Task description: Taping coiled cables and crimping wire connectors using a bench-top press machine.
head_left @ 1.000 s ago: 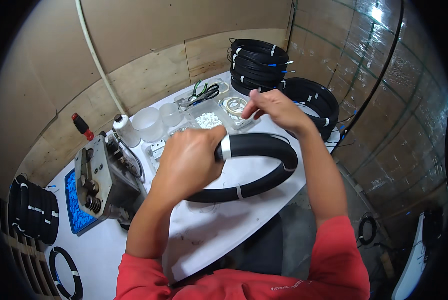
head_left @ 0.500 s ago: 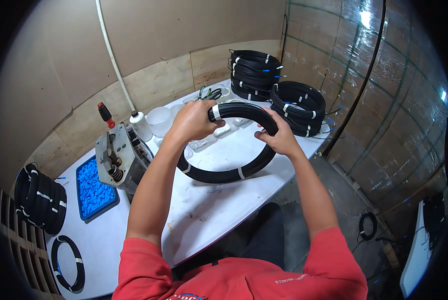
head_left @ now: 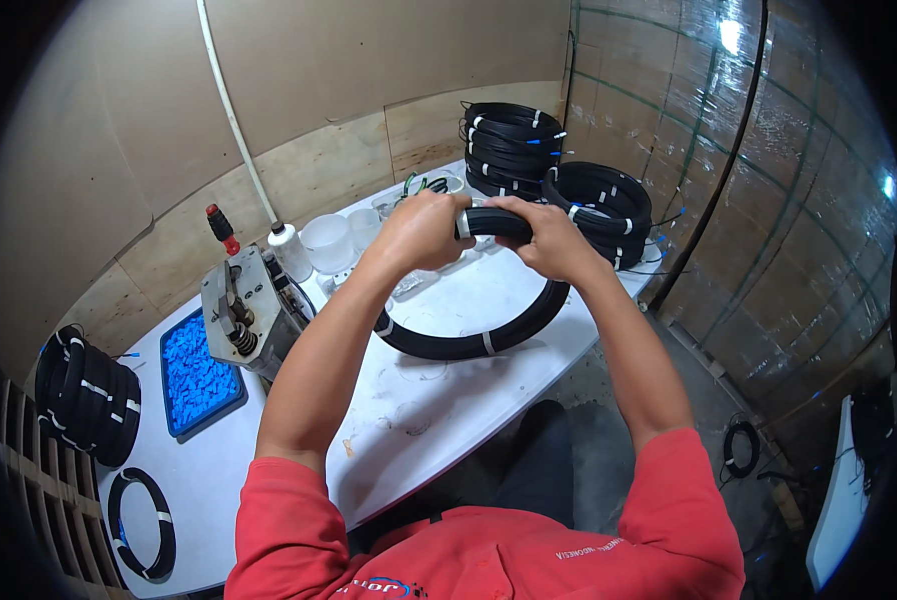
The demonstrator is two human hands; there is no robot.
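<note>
Both my hands grip one coil of black cable [head_left: 444, 347], bound with several white tape bands and tilted over the white table. My left hand [head_left: 427, 232] is closed round its upper left part, beside a white band. Close by, my right hand [head_left: 549, 238] wraps the upper right part, its fingers lying over the top. Between the hands a short stretch of the black bundle shows. The coil's lower arc hangs nearest me, low over or touching the tabletop; I cannot tell which.
Stacks of black cable coils stand at the back [head_left: 514, 150], right [head_left: 604, 215] and left [head_left: 89, 400]. A metal hand press [head_left: 254, 310] stands beside a tray of blue pieces [head_left: 204, 375]. A white bottle [head_left: 289, 252] and translucent tubs [head_left: 326, 243] sit behind. A single coil [head_left: 141, 525] lies front left.
My right hand has moved up and left along the coil, closer to my left hand. The left hand has shifted slightly right with the coil.
</note>
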